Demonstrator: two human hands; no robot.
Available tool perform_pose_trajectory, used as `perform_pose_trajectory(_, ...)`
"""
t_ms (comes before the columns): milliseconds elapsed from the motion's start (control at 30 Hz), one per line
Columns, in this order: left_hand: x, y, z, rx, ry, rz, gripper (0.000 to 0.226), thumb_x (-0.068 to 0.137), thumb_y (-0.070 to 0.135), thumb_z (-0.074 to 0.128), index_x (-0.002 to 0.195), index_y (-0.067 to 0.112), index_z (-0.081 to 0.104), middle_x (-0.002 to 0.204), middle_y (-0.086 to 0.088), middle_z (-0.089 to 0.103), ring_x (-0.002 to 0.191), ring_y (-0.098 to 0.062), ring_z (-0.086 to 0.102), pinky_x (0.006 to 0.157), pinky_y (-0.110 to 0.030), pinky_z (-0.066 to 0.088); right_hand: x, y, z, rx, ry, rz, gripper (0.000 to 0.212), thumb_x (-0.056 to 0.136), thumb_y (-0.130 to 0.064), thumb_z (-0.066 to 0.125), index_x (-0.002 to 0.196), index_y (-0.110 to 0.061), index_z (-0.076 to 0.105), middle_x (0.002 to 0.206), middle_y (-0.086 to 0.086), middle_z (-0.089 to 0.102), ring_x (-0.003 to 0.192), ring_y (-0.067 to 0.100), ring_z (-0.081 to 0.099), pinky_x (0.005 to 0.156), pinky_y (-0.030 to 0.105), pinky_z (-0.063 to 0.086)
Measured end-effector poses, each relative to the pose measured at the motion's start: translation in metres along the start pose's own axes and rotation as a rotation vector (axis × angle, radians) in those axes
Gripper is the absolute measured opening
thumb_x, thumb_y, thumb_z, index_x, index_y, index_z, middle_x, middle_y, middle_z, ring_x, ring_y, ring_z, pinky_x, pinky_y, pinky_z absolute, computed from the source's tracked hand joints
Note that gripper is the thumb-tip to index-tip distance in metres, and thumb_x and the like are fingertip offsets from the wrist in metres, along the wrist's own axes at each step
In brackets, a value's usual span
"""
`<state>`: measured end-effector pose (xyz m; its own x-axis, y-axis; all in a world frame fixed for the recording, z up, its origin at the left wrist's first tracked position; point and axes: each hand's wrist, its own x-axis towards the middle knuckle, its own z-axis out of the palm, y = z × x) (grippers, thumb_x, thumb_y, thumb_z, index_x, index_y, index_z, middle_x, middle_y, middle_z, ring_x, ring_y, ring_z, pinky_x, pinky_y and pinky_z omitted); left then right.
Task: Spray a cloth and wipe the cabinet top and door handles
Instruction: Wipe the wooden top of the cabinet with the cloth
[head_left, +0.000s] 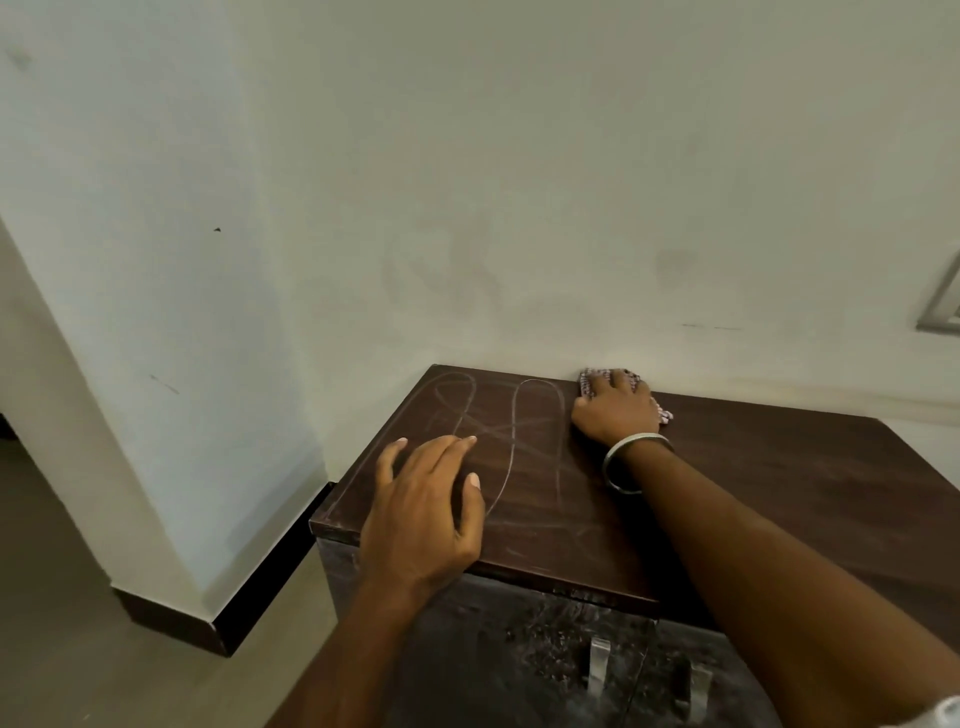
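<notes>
A dark brown cabinet top stands against the wall, with curved wipe streaks across its left part. My right hand presses a small checked pink-and-white cloth flat on the top at its back edge, against the wall; the hand covers most of the cloth. A metal bangle sits on that wrist. My left hand rests flat on the front left of the top, fingers spread, holding nothing. Two metal door handles show on the dusty cabinet front below. No spray bottle is in view.
A pale wall rises right behind the cabinet. To the left a wall corner juts out with a dark skirting board at floor level, and beige floor lies beside the cabinet. A grey frame edge shows at far right.
</notes>
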<state>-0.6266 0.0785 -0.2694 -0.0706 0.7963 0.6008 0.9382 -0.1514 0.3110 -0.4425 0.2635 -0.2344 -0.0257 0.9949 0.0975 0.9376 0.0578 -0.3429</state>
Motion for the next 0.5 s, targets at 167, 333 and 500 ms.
perform_pose_trajectory(167,0.001,-0.001,-0.001,-0.009,0.002,-0.003,0.052,0.092,0.042,0.028,0.129,0.021,0.056,0.128,0.007,0.060,0.123,-0.006,0.050,0.117,-0.039,0.020,-0.002,0.005,0.000,0.004,0.009,-0.074,0.055,0.094,-0.036,0.035,0.148,-0.025,0.033,0.159,0.007,0.022,0.144,0.034,0.019,0.119,0.047,0.016)
perform_pose_trajectory(333,0.001,0.000,-0.001,-0.010,-0.006,-0.017,0.054,0.091,0.043,0.026,0.130,0.020,0.056,0.129,0.006,0.059,0.123,-0.007,0.050,0.117,-0.040,0.020,-0.008,0.029,-0.007,0.005,0.054,0.005,0.056,0.094,-0.037,0.036,0.148,-0.024,0.035,0.159,0.007,0.022,0.142,0.035,0.023,0.119,0.046,0.018)
perform_pose_trajectory(500,0.001,0.000,-0.001,-0.004,-0.002,-0.013,0.052,0.092,0.042,0.028,0.129,0.020,0.056,0.128,0.006,0.060,0.122,-0.007,0.051,0.115,-0.041,0.023,-0.012,0.025,-0.008,-0.021,0.023,0.043,0.056,0.095,-0.037,0.033,0.151,-0.026,0.028,0.162,0.005,0.014,0.145,0.036,0.017,0.120,0.045,0.013)
